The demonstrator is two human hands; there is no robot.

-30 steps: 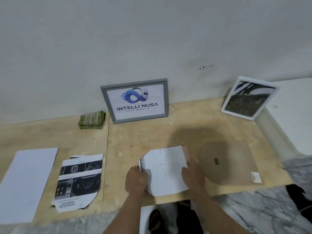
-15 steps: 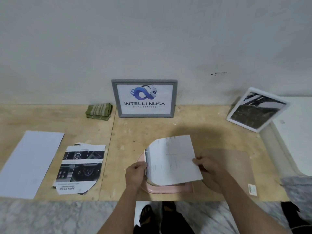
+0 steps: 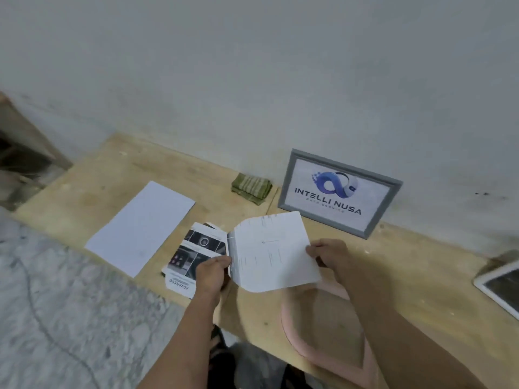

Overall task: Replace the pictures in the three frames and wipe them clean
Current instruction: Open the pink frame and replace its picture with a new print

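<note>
White paper sheet (image 3: 272,251) is hanging above the wooden surface (image 3: 407,276), just in front of the grey frame (image 3: 339,192); the left hand (image 3: 213,272) and right hand (image 3: 331,256) are pinching its side edges with curled fingers. Below the sheet, a pink frame (image 3: 297,341) is lying flat.

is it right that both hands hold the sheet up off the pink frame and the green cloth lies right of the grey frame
Not quite. In the head view the left hand and right hand do hold the sheet above the pink frame, but the green cloth lies left of the grey frame, not right.
</note>
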